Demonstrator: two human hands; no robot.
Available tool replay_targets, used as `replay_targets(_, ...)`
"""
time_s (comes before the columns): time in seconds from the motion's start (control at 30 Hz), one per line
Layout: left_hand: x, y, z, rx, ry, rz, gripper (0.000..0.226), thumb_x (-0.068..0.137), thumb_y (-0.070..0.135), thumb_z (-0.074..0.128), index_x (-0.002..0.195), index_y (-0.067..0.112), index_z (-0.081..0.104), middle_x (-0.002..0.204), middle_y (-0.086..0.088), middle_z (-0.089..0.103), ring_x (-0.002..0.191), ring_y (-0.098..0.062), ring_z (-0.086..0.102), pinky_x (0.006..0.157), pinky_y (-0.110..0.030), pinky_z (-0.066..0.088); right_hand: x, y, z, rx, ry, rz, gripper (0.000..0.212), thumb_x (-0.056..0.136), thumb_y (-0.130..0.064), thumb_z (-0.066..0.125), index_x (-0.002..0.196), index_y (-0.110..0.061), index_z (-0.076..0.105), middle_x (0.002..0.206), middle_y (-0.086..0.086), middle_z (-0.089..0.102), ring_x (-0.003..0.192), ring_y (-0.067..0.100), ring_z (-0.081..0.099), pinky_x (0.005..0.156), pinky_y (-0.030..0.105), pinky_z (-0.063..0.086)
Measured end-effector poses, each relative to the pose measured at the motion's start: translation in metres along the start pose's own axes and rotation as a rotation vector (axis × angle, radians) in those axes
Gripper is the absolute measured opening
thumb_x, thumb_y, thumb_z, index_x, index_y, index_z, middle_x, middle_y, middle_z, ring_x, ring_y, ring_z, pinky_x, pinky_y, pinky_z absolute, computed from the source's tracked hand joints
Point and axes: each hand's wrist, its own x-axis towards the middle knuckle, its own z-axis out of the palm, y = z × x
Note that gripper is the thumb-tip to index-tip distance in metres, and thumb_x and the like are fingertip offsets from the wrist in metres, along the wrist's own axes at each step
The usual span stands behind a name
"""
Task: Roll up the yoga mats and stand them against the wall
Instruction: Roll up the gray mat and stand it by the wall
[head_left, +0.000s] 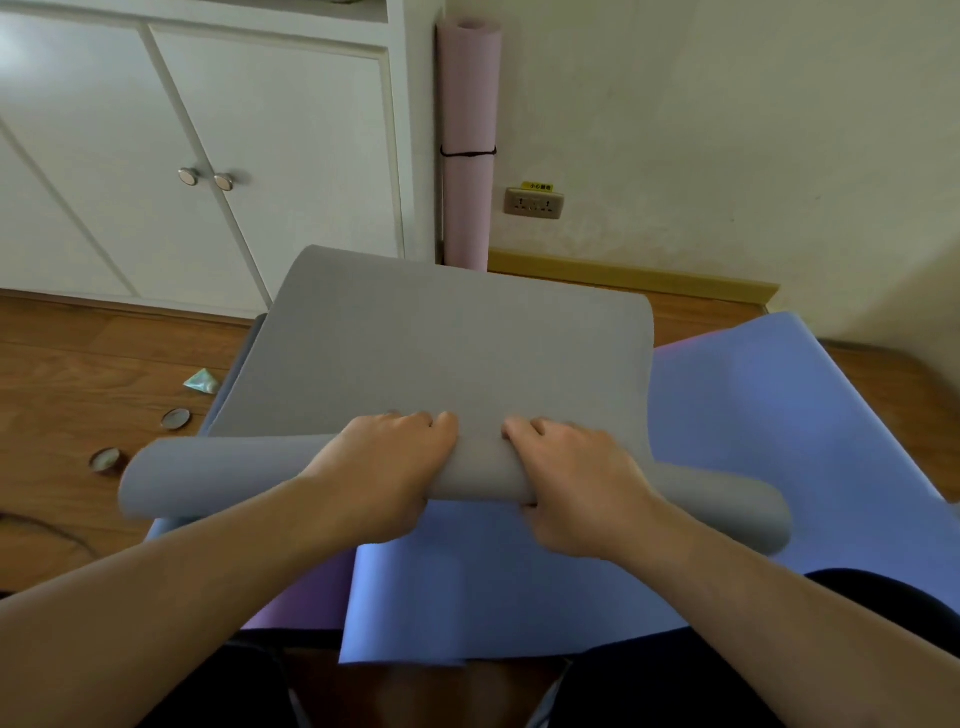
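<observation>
A grey yoga mat (441, 353) lies on the floor in front of me, its near end wound into a thick roll that spans the view. My left hand (384, 462) and my right hand (576, 478) both grip the middle of that roll, fingers curled over its far side. The flat part of the grey mat stretches away toward the cabinet. Under it lies a blue mat (753, 426), spread out to the right and toward me. A purple mat (296, 597) peeks out below my left forearm. A pink rolled mat (467, 156), tied with a black band, stands upright in the corner against the wall.
White cabinet doors (208, 156) with two round knobs fill the upper left. A wall socket (534, 202) sits beside the pink roll above a yellow skirting board. Two small round lids (175, 418) and a pale green scrap (202, 382) lie on the wooden floor at left.
</observation>
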Motion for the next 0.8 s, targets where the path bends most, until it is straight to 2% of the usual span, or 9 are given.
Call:
replay_targets(0.1,0.002,-0.005,-0.002,-0.072,-0.068,-0.012,0.029,0.086,0.021,0.058,0.105,0.024,0.036,0.105,0.003,0.061,0.095,-0.026,0.065,0.069,-0.033,0.036,-0.001,-0.004,0.003,-0.057,0.056,0.014,0.06,0.086,-0.04,0.079,0.128,-0.022,0.041,0.113,0.0,0.062,0.097,0.029,0.065,0.067,0.037,0.039)
replay_targets(0.17,0.001,-0.006,-0.002,-0.078,-0.07,-0.004,0.029,0.085,0.024,0.058,0.108,0.023,0.041,0.104,0.004,0.061,0.093,-0.025,0.064,0.068,-0.034,0.038,0.0,-0.005,0.004,-0.055,0.013,0.006,0.049,0.088,-0.03,0.073,0.122,-0.02,0.04,0.112,0.003,0.062,0.095,0.03,0.066,0.065,0.037,0.041)
replay_targets(0.3,-0.003,0.001,0.001,-0.064,0.061,-0.028,0.033,0.082,0.031,0.061,0.101,0.027,0.034,0.104,0.008,0.058,0.096,-0.023,0.063,0.068,-0.034,0.037,0.002,-0.002,-0.002,-0.042,-0.042,0.007,0.035,0.086,-0.018,0.068,0.102,-0.019,0.036,0.105,0.008,0.063,0.089,0.033,0.067,0.063,0.037,0.038)
replay_targets(0.4,-0.001,0.004,0.005,-0.007,0.143,-0.022,0.035,0.077,0.028,0.064,0.1,0.025,0.037,0.099,0.005,0.061,0.093,-0.026,0.064,0.067,-0.034,0.037,0.002,0.001,-0.004,0.001,-0.014,-0.004,0.034,0.086,-0.022,0.069,0.107,-0.019,0.042,0.108,0.008,0.065,0.093,0.034,0.068,0.065,0.037,0.036)
replay_targets(0.53,0.004,-0.001,-0.002,-0.048,0.015,-0.051,0.035,0.08,0.031,0.065,0.098,0.027,0.035,0.097,0.005,0.06,0.09,-0.026,0.064,0.065,-0.034,0.037,-0.001,0.002,0.004,-0.016,0.111,-0.041,0.054,0.08,-0.034,0.079,0.12,-0.021,0.045,0.1,0.001,0.065,0.086,0.03,0.068,0.063,0.037,0.044)
replay_targets(0.63,0.005,-0.005,-0.008,-0.143,-0.071,-0.084,0.033,0.077,0.037,0.068,0.1,0.029,0.045,0.091,0.008,0.055,0.085,-0.023,0.062,0.066,-0.033,0.044,-0.002,0.0,0.008,-0.121,0.162,-0.025,0.081,0.061,-0.042,0.094,0.119,-0.02,0.042,0.086,0.0,0.066,0.072,0.027,0.067,0.055,0.034,0.039)
replay_targets(0.67,0.004,-0.006,-0.007,-0.15,-0.088,-0.083,0.034,0.076,0.038,0.068,0.102,0.029,0.047,0.093,0.008,0.056,0.084,-0.023,0.062,0.067,-0.034,0.047,-0.001,-0.001,0.009,-0.133,0.156,-0.029,0.08,0.062,-0.039,0.093,0.118,-0.02,0.04,0.085,0.001,0.066,0.071,0.028,0.067,0.054,0.033,0.036)
replay_targets(0.73,0.001,-0.005,-0.004,-0.138,-0.08,-0.072,0.037,0.077,0.039,0.067,0.106,0.028,0.046,0.098,0.007,0.059,0.087,-0.022,0.063,0.069,-0.036,0.05,0.001,-0.002,0.007,-0.112,0.093,-0.046,0.062,0.077,-0.03,0.081,0.12,-0.019,0.038,0.096,0.004,0.066,0.081,0.031,0.069,0.058,0.035,0.037)
replay_targets(0.8,0.0,-0.001,0.0,-0.063,-0.007,-0.046,0.042,0.08,0.04,0.067,0.112,0.028,0.043,0.106,0.007,0.06,0.096,-0.023,0.064,0.068,-0.036,0.045,0.002,0.001,0.004,-0.086,0.029,-0.032,0.044,0.085,-0.027,0.072,0.112,-0.02,0.038,0.104,0.006,0.065,0.09,0.034,0.069,0.063,0.037,0.039)
